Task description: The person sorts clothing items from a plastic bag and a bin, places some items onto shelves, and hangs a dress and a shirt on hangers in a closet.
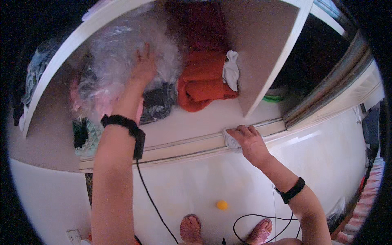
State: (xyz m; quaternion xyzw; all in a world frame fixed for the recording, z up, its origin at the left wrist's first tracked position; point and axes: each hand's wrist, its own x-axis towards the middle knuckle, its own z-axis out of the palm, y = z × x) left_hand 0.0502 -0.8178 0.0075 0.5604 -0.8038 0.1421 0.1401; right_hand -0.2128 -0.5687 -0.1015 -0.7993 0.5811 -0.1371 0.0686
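My left hand [145, 65] reaches into a white cabinet compartment with its fingers spread, pressed on clear plastic bags [116, 52] that hold pink and dark cloth. My right hand [251, 142] grips a white cloth [231, 140] against the sliding-door track [190, 146] along the compartment's front edge. Between and beyond the hands, a folded orange-red fabric item [202, 82] lies on the compartment floor, with a crumpled white cloth piece [231, 72] against its right side. A pale green quilted item [92, 137] sits at the left, under the bags.
An upright divider [275, 67] borders the compartment on the right, with a sliding door's edge [327, 82] beyond it. A yellow ball [222, 205] lies on the floor near my feet. Black cables [153, 202] run from the wristbands. A wall socket [73, 236] is at lower left.
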